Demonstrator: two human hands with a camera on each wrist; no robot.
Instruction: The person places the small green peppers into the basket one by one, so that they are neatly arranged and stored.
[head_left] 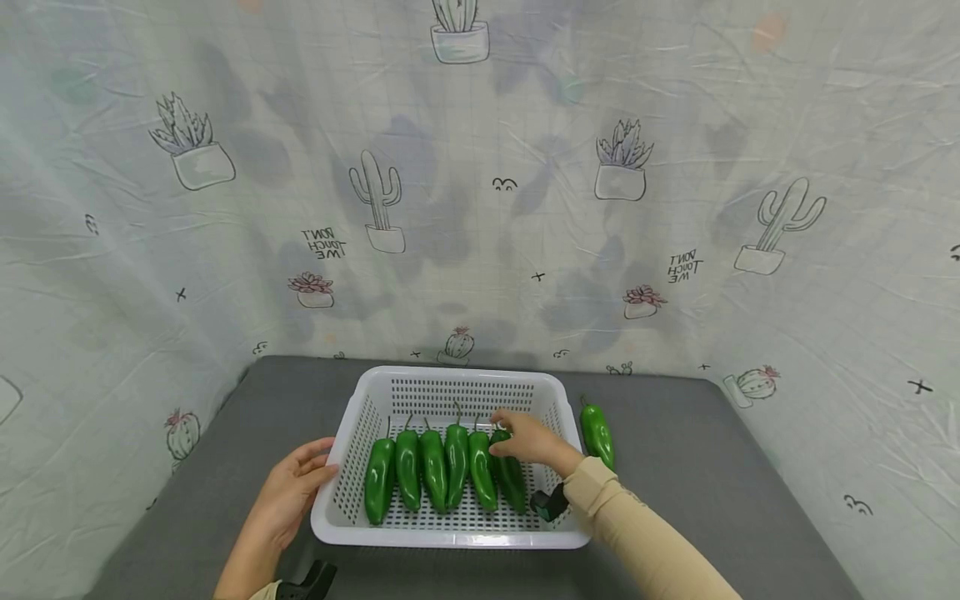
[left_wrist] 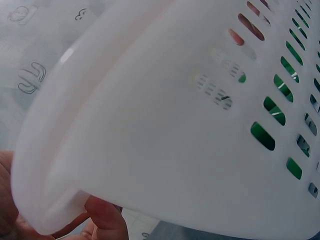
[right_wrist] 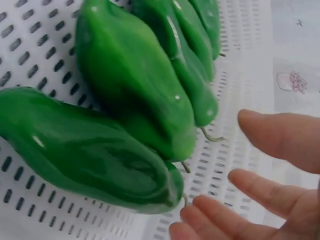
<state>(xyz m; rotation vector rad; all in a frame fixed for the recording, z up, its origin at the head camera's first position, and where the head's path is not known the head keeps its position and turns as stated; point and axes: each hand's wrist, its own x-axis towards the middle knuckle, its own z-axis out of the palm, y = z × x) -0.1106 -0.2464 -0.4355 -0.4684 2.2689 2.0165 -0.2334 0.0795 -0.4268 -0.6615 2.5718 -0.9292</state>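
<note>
A white plastic basket with slotted walls holds several green peppers lying side by side. My left hand grips its left rim, and in the left wrist view fingers show beneath the rim. Inside the basket, my right hand hovers over the stem end of the rightmost pepper. In the right wrist view, that hand's fingers are spread with nothing between them, close to the stem of the nearest pepper.
One more green pepper lies on the grey table, just right of the basket. Behind the table hangs a pale curtain printed with cacti and potted plants, which also closes off both sides.
</note>
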